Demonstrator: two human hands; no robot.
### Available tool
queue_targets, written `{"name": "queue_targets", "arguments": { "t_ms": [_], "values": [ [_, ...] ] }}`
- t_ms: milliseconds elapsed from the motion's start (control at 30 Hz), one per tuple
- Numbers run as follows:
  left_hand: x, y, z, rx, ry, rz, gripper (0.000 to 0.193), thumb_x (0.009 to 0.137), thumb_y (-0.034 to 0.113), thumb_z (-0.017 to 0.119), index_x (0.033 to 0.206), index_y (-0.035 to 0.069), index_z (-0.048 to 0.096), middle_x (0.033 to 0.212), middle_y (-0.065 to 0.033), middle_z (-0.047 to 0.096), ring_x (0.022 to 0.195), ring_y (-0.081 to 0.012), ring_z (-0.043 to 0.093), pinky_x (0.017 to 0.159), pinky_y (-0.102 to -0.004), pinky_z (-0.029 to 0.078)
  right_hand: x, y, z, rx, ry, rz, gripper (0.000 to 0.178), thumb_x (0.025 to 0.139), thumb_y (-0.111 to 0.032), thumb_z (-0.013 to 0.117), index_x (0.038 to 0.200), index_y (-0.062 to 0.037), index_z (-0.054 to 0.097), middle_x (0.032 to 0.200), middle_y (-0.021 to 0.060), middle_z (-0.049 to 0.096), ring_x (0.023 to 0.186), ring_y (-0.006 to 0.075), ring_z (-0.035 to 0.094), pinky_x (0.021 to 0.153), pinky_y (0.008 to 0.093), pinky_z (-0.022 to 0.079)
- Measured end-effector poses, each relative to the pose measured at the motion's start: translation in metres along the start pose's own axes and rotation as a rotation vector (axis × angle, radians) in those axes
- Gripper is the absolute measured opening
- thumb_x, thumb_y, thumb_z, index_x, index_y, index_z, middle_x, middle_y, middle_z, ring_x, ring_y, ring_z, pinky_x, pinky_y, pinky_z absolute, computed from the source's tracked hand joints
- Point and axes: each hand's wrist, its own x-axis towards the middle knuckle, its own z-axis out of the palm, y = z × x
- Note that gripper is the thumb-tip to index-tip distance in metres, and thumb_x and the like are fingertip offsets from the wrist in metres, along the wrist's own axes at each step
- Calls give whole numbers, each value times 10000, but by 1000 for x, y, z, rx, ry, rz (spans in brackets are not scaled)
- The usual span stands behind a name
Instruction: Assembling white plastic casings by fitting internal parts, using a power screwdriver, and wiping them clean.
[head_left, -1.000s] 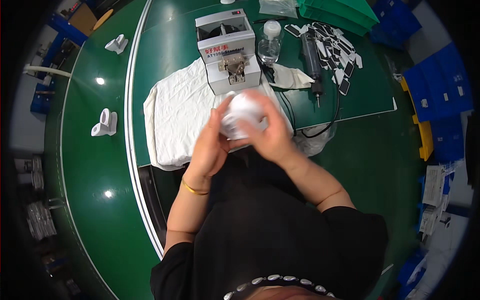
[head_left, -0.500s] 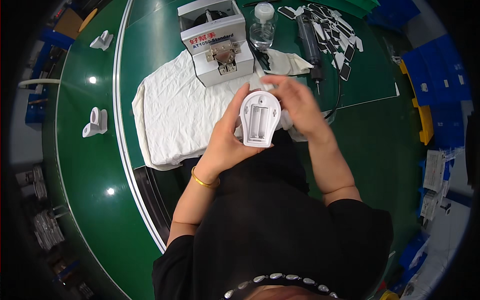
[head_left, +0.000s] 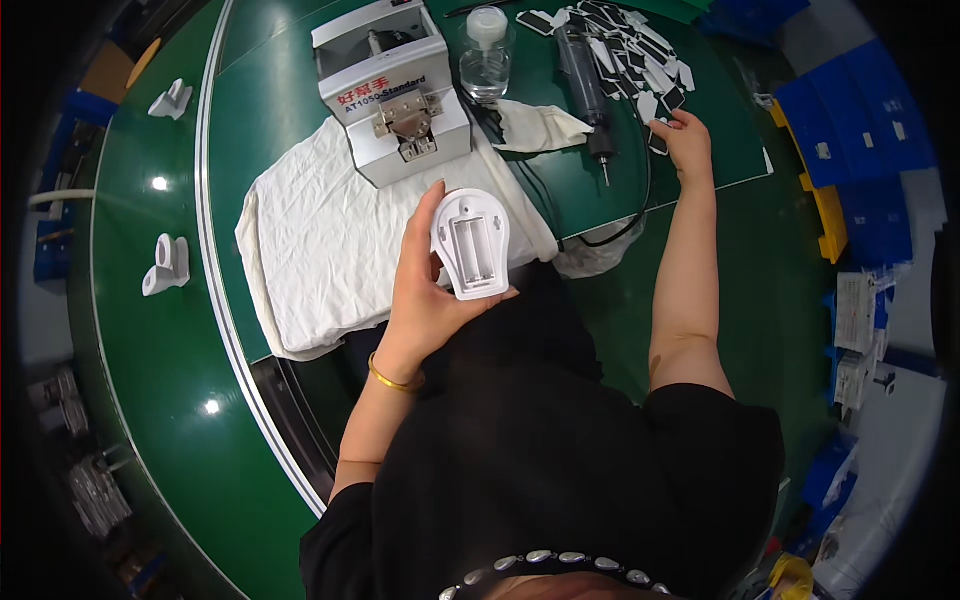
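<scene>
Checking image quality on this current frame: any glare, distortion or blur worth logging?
Head view: bright glare spots on the green surface at left; head view: the white edge strip bows with fisheye distortion, and the corners go black; head view: the white housing in the left hand looks sharp, the stacked items at lower left soft and dim.

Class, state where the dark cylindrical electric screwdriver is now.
In the head view, the dark cylindrical electric screwdriver lies upper right of centre on the green tabletop, between the clear white-capped bottle and the pile of flat black-and-white pieces.
</scene>
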Motion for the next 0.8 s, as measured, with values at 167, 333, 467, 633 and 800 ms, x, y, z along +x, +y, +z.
{"name": "queue_targets", "arguments": {
  "t_ms": [167,333,467,633,800],
  "values": [
    [-2,0,1,-37,-4,-11,1214,587,-23,912,1554,87,187,1396,-89,458,1269,-214,511,1048,-373,471,12,15,-18,118,-207,113,643,720,-292,844,1232,38,635,1099,157,701,994,278,676,887,365,518],
    [-9,-2,1,-45,59,-35,1209,578,24,932,1545,60,207,1404,-95,454,1271,-219,504,1055,-370,453,-19,-24,-21,-376,-73,-1,654,721,-399,824,1182,33,656,1078,164,711,994,280,686,875,363,518],
    [-7,6,0,152,45,73,1193,572,96,953,1531,60,245,1449,-108,405,1316,-245,463,1070,-399,453,-18,-31,-27,-665,-49,9,483,774,-398,743,1161,-113,692,1078,137,719,1023,327,678,880,399,520],
    [-10,2,-4,94,20,103,1163,580,103,946,1525,98,270,1496,-106,370,1365,-267,426,1084,-446,462,-47,-55,-34,-441,63,-152,349,832,-259,725,1154,-127,706,1035,122,719,952,298,683,850,366,515],
    [-14,-3,-6,70,46,89,1186,570,134,959,1518,42,252,1489,-123,392,1348,-253,439,1103,-400,409,-128,-135,-28,-156,109,-843,199,855,-71,732,1047,-113,760,901,25,676,763,145,598,700,281,454]
  ]
}}
